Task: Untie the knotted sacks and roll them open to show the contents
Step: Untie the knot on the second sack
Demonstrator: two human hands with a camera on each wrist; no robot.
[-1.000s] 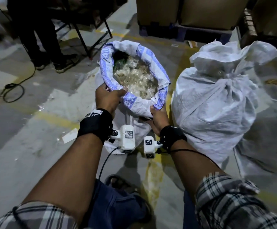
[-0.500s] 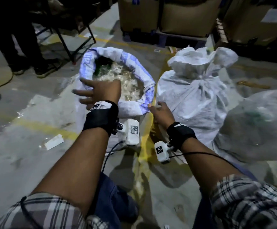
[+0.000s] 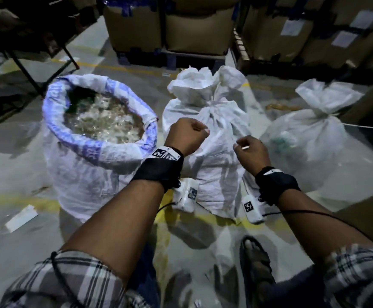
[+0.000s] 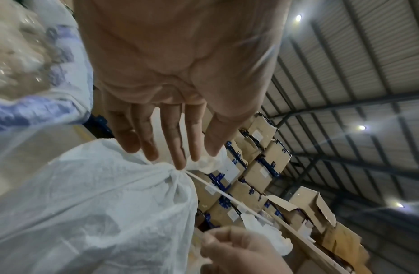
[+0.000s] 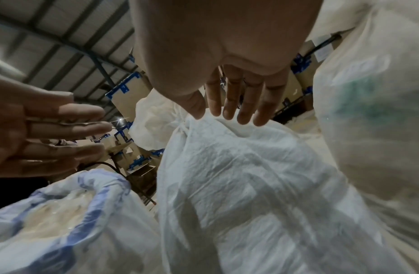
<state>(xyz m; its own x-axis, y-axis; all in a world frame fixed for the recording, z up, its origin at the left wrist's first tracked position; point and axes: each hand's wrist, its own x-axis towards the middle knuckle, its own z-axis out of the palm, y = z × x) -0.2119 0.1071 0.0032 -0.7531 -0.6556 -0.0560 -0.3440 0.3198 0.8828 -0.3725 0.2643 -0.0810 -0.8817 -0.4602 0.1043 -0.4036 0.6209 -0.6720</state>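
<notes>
Three white woven sacks stand on the floor. The left sack (image 3: 87, 165) is open, its blue-striped rim rolled down over clear plastic scraps (image 3: 105, 121). The middle sack (image 3: 216, 165) is tied shut at its neck (image 3: 214, 105). My left hand (image 3: 187, 134) hovers over that neck; in the left wrist view its straight fingers (image 4: 175, 148) reach the knot (image 4: 178, 171), from which a white string (image 4: 218, 191) runs off. My right hand (image 3: 251, 150) is beside it, fingers (image 5: 239, 103) straight over the sack cloth and holding nothing. The right sack (image 3: 314, 147) is also tied.
Stacked cardboard boxes (image 3: 194, 25) on pallets stand behind the sacks. A dark folding table frame (image 3: 25, 70) is at the back left. A white scrap (image 3: 21, 218) lies on the floor at left. My sandalled foot (image 3: 256, 258) is just before the middle sack.
Both hands have let go of the open sack's rolled rim and moved right to the tied neck of the middle sack. My view has turned right, bringing a third sack in.
</notes>
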